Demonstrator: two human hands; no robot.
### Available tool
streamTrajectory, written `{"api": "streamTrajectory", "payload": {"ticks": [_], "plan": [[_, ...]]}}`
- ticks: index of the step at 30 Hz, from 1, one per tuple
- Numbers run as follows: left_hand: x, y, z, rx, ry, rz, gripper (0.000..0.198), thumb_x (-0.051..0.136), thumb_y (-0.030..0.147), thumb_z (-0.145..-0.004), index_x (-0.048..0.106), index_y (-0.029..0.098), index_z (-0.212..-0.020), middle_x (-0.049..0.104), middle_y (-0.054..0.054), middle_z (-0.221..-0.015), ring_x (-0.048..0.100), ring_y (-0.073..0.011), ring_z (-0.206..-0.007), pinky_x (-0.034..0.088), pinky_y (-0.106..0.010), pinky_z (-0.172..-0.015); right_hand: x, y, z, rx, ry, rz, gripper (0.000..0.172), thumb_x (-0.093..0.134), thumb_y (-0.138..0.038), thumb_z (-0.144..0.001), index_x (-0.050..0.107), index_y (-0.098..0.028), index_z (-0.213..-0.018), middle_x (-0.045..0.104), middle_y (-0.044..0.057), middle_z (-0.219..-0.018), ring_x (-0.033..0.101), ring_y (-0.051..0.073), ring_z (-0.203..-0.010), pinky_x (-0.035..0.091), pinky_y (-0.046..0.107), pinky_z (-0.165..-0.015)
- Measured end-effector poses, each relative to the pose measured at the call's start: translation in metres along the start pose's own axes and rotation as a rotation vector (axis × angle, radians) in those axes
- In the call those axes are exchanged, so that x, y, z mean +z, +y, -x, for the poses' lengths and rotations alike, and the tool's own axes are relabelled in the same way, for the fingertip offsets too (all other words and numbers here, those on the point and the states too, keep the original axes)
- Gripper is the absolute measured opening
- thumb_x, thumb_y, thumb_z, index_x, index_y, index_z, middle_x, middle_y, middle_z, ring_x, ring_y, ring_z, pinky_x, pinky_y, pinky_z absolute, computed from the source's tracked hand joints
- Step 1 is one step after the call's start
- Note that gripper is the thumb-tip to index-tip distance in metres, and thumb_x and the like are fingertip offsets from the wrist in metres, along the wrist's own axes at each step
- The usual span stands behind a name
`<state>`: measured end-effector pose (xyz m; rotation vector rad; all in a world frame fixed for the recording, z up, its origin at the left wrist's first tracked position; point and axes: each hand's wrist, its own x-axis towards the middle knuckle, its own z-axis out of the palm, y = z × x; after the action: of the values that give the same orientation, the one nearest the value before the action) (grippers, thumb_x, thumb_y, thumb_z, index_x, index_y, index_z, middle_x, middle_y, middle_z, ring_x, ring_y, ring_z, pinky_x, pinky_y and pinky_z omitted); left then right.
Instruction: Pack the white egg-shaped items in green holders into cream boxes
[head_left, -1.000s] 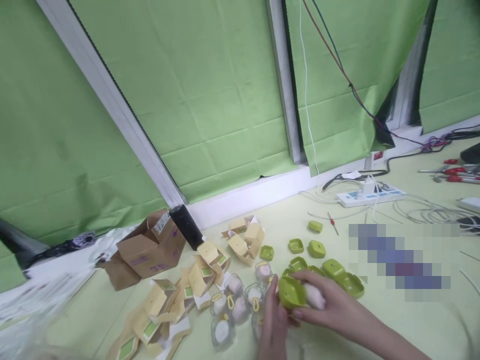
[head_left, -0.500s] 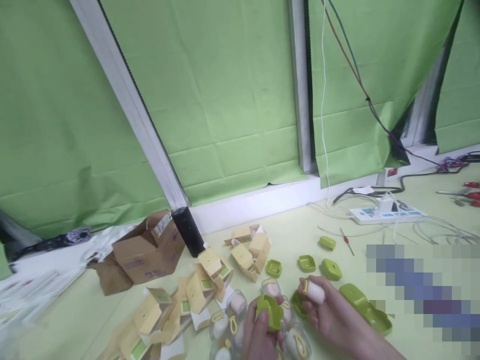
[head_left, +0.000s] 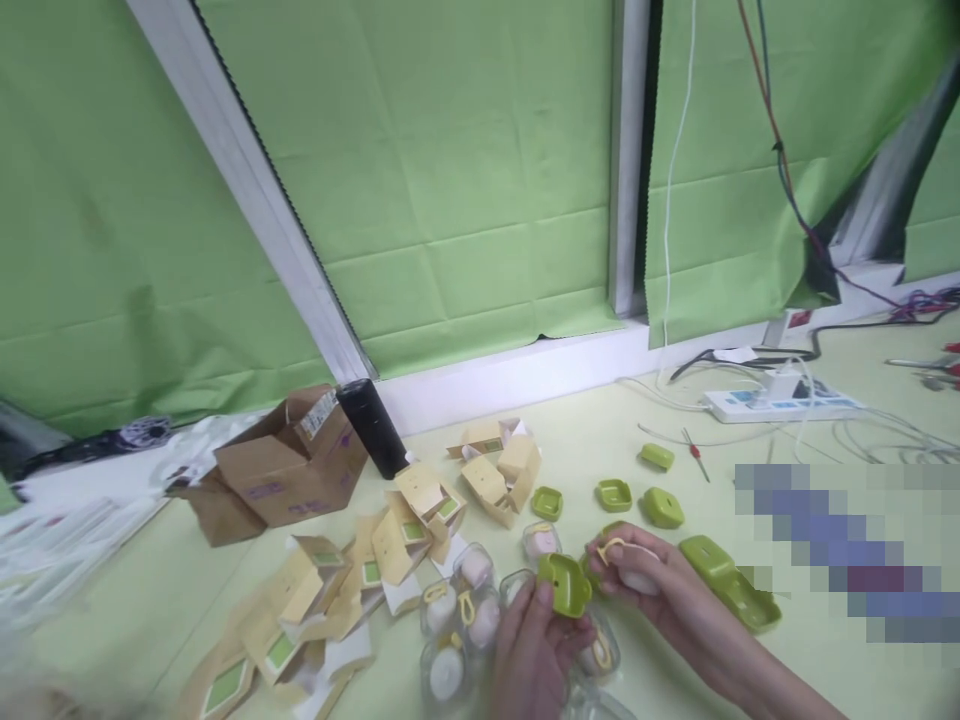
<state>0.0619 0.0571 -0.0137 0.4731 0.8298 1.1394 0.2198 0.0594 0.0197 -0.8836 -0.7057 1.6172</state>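
Observation:
My left hand (head_left: 529, 650) grips a small olive-green plastic shell (head_left: 568, 583), its hollow side turned up toward me. To its right, my right hand (head_left: 667, 580) is closed around a white rounded piece (head_left: 641, 570) with a yellow loop (head_left: 611, 548). A green part under the right fingers is mostly hidden. Around and below my left hand lie several clear plastic packs (head_left: 448, 672), holding whitish pieces with yellow loops. Further back sit loose green shells (head_left: 547, 502), and a longer green case (head_left: 731, 585) lies beside my right forearm.
Opened yellow cartons (head_left: 390, 570) spread to the left. Behind them stand a brown cardboard box (head_left: 300, 470) and a black cylinder (head_left: 373, 428). A white power strip (head_left: 784, 403) with cables and a red-handled screwdriver (head_left: 695, 455) lie at the back right. Part of the right side is pixelated.
The view has shifted slightly. My left hand has moved right with the green shell and turned its hollow more upward. The white piece sits lower within my right fingers.

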Motion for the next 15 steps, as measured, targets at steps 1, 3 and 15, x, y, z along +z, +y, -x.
{"api": "streamTrajectory", "payload": {"ticks": [1, 3, 15], "plan": [[-0.001, 0.0, -0.001, -0.014, 0.009, 0.022, 0.038, 0.078, 0.041, -0.06, 0.064, 0.013, -0.081, 0.07, -0.007, -0.075, 0.063, -0.0163, -0.063, 0.05, -0.03, -0.066, 0.001, -0.001, 0.0, 0.017, 0.008, 0.0, 0.015, 0.069, -0.029, -0.075, 0.06, -0.017, -0.072, 0.068, 0.001, -0.085, 0.063, 0.014, -0.081, 0.05, 0.023, -0.07], [-0.005, 0.0, -0.003, -0.039, 0.01, 0.044, 0.036, 0.078, 0.041, -0.06, 0.066, 0.013, -0.078, 0.07, -0.006, -0.073, 0.064, -0.0173, -0.064, 0.051, -0.031, -0.067, 0.001, -0.003, 0.0, 0.011, 0.025, 0.026, 0.015, 0.069, -0.029, -0.075, 0.058, -0.019, -0.073, 0.069, 0.001, -0.086, 0.063, 0.014, -0.079, 0.05, 0.022, -0.064], [-0.006, -0.002, -0.005, 0.057, 0.001, -0.082, 0.045, 0.081, 0.039, -0.055, 0.071, 0.017, -0.093, 0.071, -0.012, -0.099, 0.064, -0.0272, -0.098, 0.045, -0.039, -0.093, 0.0, 0.011, -0.005, -0.304, 0.07, 0.722, 0.018, 0.065, -0.036, -0.076, 0.067, -0.02, -0.083, 0.067, 0.003, -0.077, 0.06, 0.016, -0.061, 0.05, 0.026, -0.053]]}}
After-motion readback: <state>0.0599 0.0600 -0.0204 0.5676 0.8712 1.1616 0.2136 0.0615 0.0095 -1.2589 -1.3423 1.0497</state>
